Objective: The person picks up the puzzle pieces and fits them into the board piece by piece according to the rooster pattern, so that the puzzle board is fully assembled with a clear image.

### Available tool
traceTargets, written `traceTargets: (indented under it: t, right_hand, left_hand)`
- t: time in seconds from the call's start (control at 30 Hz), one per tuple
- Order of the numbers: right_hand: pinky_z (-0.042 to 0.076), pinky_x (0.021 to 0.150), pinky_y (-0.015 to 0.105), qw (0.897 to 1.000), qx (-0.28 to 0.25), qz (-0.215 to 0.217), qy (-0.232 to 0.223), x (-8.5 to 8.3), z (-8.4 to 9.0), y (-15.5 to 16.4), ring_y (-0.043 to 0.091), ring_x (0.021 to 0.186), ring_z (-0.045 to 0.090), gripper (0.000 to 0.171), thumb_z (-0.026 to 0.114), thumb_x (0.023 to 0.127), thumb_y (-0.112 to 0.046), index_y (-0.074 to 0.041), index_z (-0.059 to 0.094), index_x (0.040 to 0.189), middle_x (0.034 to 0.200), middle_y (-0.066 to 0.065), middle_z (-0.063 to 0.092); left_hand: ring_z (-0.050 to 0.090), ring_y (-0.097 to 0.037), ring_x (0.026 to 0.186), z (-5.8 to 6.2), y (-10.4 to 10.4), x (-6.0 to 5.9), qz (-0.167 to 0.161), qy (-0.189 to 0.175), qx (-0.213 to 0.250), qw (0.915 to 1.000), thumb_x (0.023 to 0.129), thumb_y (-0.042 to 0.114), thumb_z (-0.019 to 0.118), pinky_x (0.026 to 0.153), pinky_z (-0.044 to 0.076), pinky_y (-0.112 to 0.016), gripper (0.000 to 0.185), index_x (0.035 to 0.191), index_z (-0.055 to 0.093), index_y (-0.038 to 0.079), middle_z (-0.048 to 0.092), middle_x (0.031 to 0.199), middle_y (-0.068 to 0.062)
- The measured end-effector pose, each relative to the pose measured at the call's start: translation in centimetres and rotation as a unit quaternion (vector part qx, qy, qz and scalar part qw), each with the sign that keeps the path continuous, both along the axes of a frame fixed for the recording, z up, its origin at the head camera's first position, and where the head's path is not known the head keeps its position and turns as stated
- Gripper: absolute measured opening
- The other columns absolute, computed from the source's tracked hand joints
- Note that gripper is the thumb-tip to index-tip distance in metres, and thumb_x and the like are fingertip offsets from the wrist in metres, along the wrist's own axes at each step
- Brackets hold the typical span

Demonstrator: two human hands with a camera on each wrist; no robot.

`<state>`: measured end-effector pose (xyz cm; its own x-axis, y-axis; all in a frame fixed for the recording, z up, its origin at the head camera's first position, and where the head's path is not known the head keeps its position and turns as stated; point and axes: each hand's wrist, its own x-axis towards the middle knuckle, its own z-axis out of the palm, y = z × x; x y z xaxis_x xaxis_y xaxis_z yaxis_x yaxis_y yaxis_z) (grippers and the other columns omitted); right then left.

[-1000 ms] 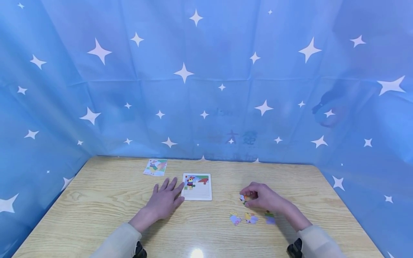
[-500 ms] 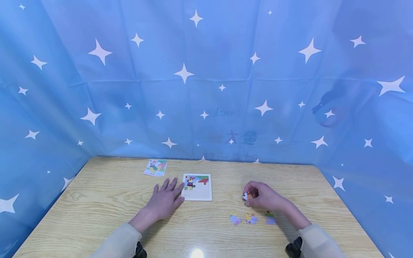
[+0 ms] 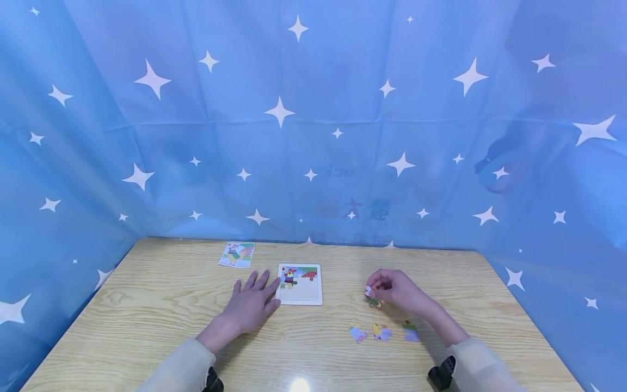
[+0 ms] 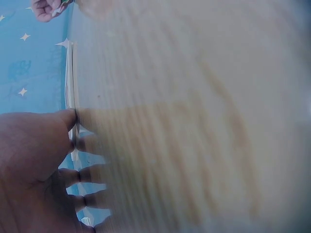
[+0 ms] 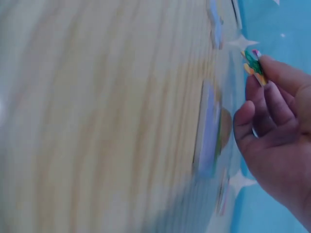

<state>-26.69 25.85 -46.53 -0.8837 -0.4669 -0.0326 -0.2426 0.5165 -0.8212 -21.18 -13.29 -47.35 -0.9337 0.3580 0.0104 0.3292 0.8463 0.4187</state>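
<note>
While my left hand (image 3: 250, 307) lies flat steadying the board (image 3: 300, 283), my right hand (image 3: 399, 291) pinches one piece (image 3: 372, 296); only the top row looks filled, three pieces (image 3: 379, 331) wait.

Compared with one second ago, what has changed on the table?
The right hand, pinching a puzzle piece, lifted a little and moved away from the person. The left hand stayed flat beside the puzzle board. The three loose pieces and the picture card did not move.
</note>
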Motion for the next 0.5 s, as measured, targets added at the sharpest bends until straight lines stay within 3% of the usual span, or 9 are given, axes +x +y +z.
traceTargets:
  t: [0.23,0.5]
  right_hand:
    - [0.053,0.062,0.031,0.999,-0.034,0.021,0.011,-0.4,0.5,-2.3,0.021,0.077,0.061,0.026,0.066,0.100,-0.008,0.007,0.067,0.122,0.098,0.012,0.068]
    - [0.055,0.066,0.032,0.999,-0.029,0.023,0.002,-0.9,0.3,-5.0,0.021,0.080,0.063,0.029,0.065,0.102,-0.010,0.005,0.068,0.126,0.100,0.010,0.069]
  left_hand:
    - [0.023,-0.050,0.149,-0.1,0.0,0.0,-0.002,0.001,-0.004,1.0000,0.108,0.032,0.053,0.111,0.017,-0.077,0.053,0.155,0.046,0.008,0.034,0.161,-0.024]
    - [0.023,-0.050,0.149,0.0,0.0,0.0,0.001,0.000,-0.002,1.0000,0.108,0.032,0.053,0.111,0.016,-0.076,0.053,0.155,0.046,0.008,0.034,0.161,-0.024]
